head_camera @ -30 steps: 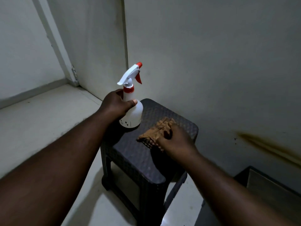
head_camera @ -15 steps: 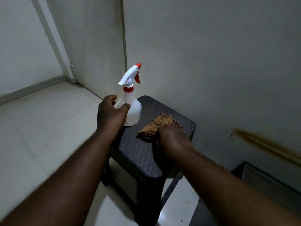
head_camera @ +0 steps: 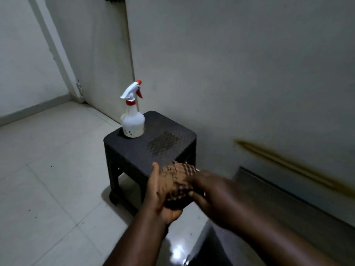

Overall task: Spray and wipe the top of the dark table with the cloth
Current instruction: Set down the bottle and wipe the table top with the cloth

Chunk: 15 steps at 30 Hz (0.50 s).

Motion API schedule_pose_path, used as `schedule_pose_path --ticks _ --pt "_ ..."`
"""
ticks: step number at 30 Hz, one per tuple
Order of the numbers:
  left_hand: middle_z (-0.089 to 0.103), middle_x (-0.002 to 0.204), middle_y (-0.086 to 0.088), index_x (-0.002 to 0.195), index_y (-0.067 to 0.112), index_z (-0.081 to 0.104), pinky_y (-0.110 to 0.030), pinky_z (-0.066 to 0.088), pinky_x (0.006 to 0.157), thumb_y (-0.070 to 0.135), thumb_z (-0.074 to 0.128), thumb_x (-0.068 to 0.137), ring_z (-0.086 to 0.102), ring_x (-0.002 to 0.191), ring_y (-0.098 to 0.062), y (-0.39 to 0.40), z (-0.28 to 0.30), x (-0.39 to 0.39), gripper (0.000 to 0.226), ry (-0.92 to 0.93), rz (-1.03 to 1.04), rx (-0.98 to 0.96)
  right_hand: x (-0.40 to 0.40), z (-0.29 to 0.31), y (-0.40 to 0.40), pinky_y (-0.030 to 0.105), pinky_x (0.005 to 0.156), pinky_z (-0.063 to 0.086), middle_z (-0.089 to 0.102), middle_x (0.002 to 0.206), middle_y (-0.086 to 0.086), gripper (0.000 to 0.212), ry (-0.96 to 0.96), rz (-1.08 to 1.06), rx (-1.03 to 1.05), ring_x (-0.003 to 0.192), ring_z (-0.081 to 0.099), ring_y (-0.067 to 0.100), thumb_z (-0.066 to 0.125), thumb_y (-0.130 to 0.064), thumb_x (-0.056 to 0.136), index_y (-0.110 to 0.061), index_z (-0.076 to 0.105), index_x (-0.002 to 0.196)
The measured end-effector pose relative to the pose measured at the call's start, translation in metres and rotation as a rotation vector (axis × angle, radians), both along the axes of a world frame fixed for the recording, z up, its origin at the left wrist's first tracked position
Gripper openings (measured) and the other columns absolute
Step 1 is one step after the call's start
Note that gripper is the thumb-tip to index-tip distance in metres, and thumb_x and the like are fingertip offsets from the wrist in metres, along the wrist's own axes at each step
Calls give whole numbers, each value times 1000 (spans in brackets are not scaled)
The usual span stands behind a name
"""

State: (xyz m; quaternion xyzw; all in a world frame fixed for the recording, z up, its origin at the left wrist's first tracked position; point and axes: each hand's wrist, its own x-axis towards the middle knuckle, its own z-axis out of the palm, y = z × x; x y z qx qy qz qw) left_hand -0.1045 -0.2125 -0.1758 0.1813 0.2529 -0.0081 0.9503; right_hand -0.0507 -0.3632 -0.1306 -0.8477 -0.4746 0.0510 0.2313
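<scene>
The small dark woven-pattern table stands against the wall. A white spray bottle with a red nozzle stands upright at its far left corner, with no hand on it. A darker wet patch shows on the tabletop's right half. The brown cloth is bunched between both hands, off the table and in front of its near corner. My left hand cups the cloth from the left and below. My right hand, blurred, grips it from the right.
A pale wall runs right behind the table, with a brown streak low on the right. A dark low object lies at the lower right. Pale floor tiles spread to the left, and a door frame stands at the back left.
My left hand let go of the spray bottle and came to the cloth. The right hand lifted the cloth off the table. Both hands now hold it nearer to me.
</scene>
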Motion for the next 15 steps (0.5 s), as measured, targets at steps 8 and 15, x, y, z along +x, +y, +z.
schedule_pose_path --ticks 8,15 --pt "67 118 -25 105 -1 73 -42 47 88 59 28 94 68 103 -33 -153 29 -37 76 -47 -119 62 -68 -13 -121 27 109 36 45 138 -24 51 666 -489 463 128 42 -4 65 -54 70 -52 49 119" --pt "69 121 -9 131 15 61 -34 47 95 61 33 93 64 113 -21 -252 37 -56 66 -65 -409 390 -100 -27 -187 37 106 44 57 135 -4 75 1173 -691 818 120 59 14 68 -32 84 -30 31 149"
